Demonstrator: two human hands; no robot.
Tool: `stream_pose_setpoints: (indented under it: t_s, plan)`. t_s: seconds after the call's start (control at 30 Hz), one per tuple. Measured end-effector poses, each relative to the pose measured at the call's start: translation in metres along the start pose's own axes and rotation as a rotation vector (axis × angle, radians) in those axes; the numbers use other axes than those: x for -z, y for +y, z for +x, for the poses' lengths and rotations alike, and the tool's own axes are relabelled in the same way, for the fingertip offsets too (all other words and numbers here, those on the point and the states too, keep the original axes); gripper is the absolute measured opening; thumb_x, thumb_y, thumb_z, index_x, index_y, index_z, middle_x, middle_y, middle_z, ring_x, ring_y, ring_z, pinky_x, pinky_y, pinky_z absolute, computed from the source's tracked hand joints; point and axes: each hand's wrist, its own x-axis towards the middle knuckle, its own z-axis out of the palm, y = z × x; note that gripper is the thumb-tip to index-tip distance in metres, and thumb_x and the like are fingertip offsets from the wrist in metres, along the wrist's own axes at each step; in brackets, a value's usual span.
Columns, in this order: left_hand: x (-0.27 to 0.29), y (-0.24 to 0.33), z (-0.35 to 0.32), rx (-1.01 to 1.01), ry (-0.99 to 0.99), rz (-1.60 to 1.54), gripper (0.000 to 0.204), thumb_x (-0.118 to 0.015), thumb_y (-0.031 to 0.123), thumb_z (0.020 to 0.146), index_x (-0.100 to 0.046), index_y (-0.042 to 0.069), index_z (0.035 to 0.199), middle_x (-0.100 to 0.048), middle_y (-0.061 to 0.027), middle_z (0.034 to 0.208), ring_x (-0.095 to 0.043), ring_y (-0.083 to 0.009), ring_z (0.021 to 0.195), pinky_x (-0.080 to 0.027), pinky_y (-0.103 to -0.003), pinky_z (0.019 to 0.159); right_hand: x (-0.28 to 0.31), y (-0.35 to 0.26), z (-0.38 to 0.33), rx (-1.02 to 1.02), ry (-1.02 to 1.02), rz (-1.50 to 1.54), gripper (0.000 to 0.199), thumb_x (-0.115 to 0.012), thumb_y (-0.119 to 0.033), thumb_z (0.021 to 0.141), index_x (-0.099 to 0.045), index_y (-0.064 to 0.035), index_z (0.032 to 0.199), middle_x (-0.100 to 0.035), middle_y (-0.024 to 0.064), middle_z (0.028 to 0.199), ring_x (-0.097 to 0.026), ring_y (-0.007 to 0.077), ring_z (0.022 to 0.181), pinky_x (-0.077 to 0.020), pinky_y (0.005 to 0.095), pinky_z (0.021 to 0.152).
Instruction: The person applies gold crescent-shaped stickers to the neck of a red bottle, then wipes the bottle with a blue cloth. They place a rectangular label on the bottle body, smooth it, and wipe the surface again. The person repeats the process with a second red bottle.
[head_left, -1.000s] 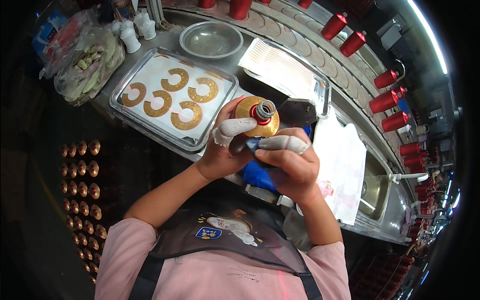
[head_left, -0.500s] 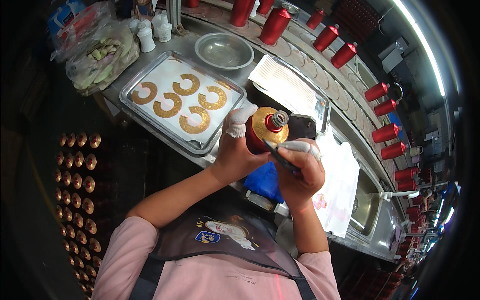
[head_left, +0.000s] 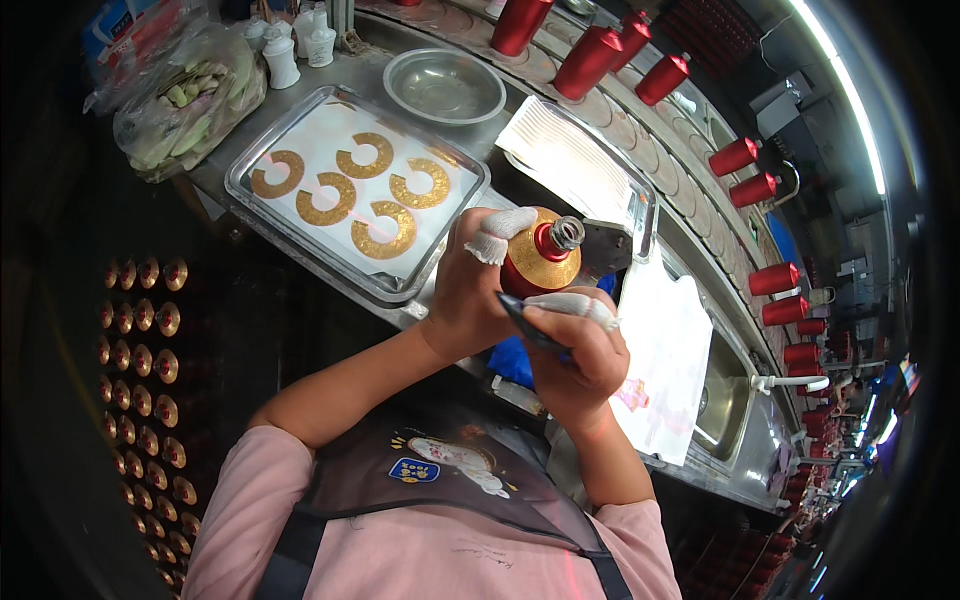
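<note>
My left hand grips a red bottle with a gold label around its shoulder and a silver cap, held tilted above the counter edge. White cloth wraps the fingertips of that hand. My right hand, also with a cloth-wrapped finger, holds a thin dark tool pressed against the lower side of the bottle. A metal tray lies to the left of the hands, with several gold ring-shaped labels on white paper.
A round steel bowl and a second tray with a white sheet sit behind. Red bottles line a curved conveyor at the back. A plastic bag and small white bottles lie far left. Gold-capped bottles fill a crate below left.
Both hands and the bottle have shifted slightly right and lower in view. The bottle is turned a little, with its cap now pointing up and right.
</note>
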Motion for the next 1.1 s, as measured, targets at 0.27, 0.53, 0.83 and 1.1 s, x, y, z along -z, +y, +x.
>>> stream_pose_setpoints:
  t_s: [0.27,0.53,0.83,1.1]
  plan:
    - [-0.009,-0.018,-0.010,0.083,-0.091,-0.388,0.082,-0.083,0.020,0.073,-0.038,0.007,0.141,-0.050,-0.0207,0.131,-0.052,-0.0404,0.119,-0.042,-0.049,0.103,0.002,0.004,0.008,-0.064,0.062,-0.112,0.029,-0.081,0.009,0.069,-0.072,-0.0041,0.094,-0.071,0.0103,0.089,-0.066,0.0281,0.082,-0.0532,0.0349,0.072]
    - [-0.014,-0.010,-0.015,0.061,0.025,-0.053,0.083,-0.086,0.025,0.069,-0.043,0.006,0.138,-0.044,-0.0187,0.130,-0.049,-0.0396,0.119,-0.043,-0.048,0.102,0.007,0.006,0.002,-0.038,0.058,-0.146,0.034,-0.076,0.013,0.065,-0.074,-0.0040,0.095,-0.071,0.0106,0.092,-0.065,0.0292,0.083,-0.0527,0.0364,0.073]
    - [-0.004,-0.009,-0.005,0.053,-0.029,-0.016,0.089,-0.091,0.018,0.061,-0.046,0.009,0.137,-0.046,-0.0162,0.128,-0.055,-0.0357,0.116,-0.048,-0.043,0.098,0.025,0.021,-0.007,-0.105,0.024,-0.108,0.031,-0.084,0.008,0.070,-0.071,-0.0061,0.094,-0.073,0.0102,0.092,-0.067,0.0263,0.084,-0.0533,0.0347,0.075]
    - [0.035,-0.013,0.029,0.324,-0.466,-0.404,0.087,-0.093,0.011,0.061,-0.050,0.010,0.137,-0.058,-0.0091,0.127,-0.060,-0.0227,0.120,-0.049,-0.035,0.103,0.041,0.063,0.026,0.125,-0.201,0.152,0.019,-0.078,-0.002,0.069,-0.072,-0.0048,0.087,-0.071,0.0068,0.093,-0.066,0.0264,0.086,-0.0513,0.0368,0.071]
